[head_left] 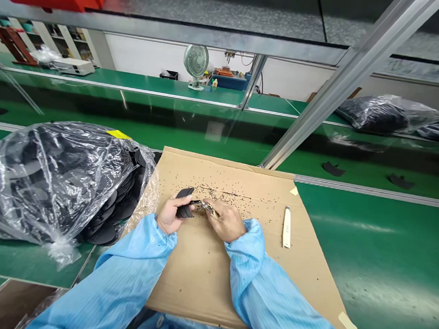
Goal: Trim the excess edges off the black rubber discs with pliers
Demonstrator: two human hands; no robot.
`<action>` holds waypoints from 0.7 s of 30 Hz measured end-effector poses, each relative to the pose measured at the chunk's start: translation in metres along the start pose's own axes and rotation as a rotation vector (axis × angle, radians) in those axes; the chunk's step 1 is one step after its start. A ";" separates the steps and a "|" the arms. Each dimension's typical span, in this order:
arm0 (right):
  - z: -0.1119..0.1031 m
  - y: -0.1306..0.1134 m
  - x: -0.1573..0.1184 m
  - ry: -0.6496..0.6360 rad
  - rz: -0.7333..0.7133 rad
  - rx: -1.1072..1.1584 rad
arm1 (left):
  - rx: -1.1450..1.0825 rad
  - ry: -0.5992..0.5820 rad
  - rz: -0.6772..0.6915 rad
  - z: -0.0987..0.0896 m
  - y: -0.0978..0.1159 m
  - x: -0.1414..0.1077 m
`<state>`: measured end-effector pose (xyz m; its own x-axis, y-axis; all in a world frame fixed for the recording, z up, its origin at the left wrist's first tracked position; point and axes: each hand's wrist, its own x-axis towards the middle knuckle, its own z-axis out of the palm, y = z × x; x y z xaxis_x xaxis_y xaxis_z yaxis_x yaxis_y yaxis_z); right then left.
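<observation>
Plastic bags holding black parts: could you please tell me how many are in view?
2. One large clear bag lies on the green bench left of the cardboard sheet, beside the left hand. Another bag sits far right on the back bench. Others may be hidden.

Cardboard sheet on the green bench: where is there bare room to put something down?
Bare patches: the brown cardboard sheet between the blue sleeves, and the green bench top right of the white stick. Crowded: the black-speckled strip by the left hand and right hand, and the clear bag of black parts.
</observation>
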<state>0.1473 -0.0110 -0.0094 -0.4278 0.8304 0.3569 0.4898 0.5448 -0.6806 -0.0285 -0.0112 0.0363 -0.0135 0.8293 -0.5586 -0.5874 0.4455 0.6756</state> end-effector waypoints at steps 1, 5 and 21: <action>0.000 0.000 0.000 -0.013 0.006 0.008 | 0.011 0.000 0.000 -0.001 0.000 0.001; 0.003 0.001 0.000 0.041 0.063 0.099 | 0.098 -0.074 0.011 -0.007 -0.002 0.004; 0.012 -0.018 -0.004 0.199 -0.085 0.244 | 0.166 -0.128 0.203 -0.010 -0.006 0.011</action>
<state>0.1308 -0.0252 -0.0061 -0.2902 0.8030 0.5206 0.2516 0.5889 -0.7680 -0.0332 -0.0080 0.0209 -0.0084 0.9382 -0.3459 -0.4429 0.3066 0.8425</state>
